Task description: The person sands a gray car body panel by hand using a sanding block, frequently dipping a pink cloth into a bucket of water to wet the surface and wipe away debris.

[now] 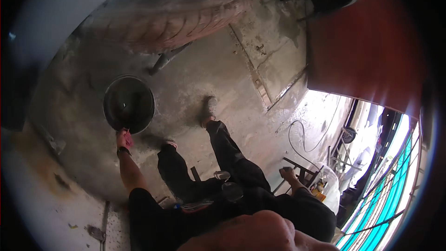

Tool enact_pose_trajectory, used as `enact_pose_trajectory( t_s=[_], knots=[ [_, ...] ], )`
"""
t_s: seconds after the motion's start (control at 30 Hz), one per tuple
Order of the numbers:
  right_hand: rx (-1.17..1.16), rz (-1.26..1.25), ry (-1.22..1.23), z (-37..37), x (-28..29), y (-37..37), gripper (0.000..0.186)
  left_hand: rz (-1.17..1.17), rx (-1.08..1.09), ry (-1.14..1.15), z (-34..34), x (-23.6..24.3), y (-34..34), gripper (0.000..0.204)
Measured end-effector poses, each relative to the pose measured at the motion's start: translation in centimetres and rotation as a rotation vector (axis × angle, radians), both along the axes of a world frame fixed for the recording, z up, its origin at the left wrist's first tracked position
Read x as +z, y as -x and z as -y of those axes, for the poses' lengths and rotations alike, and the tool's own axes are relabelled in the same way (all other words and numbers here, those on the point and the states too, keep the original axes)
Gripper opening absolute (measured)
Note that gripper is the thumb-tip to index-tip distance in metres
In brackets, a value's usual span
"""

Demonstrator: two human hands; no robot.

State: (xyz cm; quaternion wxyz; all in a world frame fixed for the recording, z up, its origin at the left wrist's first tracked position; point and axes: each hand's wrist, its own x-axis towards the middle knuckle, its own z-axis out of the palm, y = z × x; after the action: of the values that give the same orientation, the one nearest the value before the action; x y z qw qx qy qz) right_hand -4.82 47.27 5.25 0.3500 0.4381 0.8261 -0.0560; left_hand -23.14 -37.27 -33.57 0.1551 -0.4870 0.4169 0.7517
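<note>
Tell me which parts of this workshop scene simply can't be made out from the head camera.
- What is inside the dark round basin: the head view shows only shadow.
- The left hand: it grips the basin's rim, but its fingers are too small to tell apart.
- The right hand: small and dim, so open or closed is unclear.
- The big tyre: cut off by the upper edge.
- The bright doorway: washed out by glare.

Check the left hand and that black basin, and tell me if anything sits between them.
Nothing visible does. The left hand already grips the near rim of the black basin, which hangs over the bare concrete floor. The big tyre lies well beyond it. The right hand is off to the side, away from the basin.
</note>
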Motion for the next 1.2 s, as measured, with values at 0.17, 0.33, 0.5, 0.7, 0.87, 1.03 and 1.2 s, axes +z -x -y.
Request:
enact_pose_trajectory(
  t_s=[0.17,0.33,0.5,0.7,0.87,1.03,1.2],
  knots=[
    [-0.074,-0.004,0.084,2.9,2.0,-4.0,0.053,-0.126,0.078,-0.009,-0.8,0.5,1.1,0.002],
    [0.031,0.009,-0.082,-1.8,5.9,-6.4,0.045,0.034,-0.037,-0.081,-2.8,3.0,2.2,0.011],
    [-0.045,0.018,-0.057,-0.3,6.5,-1.3,0.050,0.042,-0.219,-0.202,2.6,-1.9,-0.7,0.009],
    [-0.031,0.114,-0.084,5.5,7.2,-5.5,0.046,-0.035,-0.129,-0.068,1.8,-1.1,0.7,0.005],
    [-0.147,-0.007,0.026,5.1,5.0,-4.5,0.047,0.087,0.183,-0.333,0.1,1.1,-0.9,0.009],
    [-0.169,-0.077,0.106,9.0,4.7,-5.1,0.047,-0.064,0.350,-0.353,-5.7,6.4,-0.5,0.013],
    [-0.201,-0.108,0.134,11.6,4.7,-7.0,0.047,-0.173,0.502,-0.555,-14.7,14.1,3.8,0.029]
  ],
)
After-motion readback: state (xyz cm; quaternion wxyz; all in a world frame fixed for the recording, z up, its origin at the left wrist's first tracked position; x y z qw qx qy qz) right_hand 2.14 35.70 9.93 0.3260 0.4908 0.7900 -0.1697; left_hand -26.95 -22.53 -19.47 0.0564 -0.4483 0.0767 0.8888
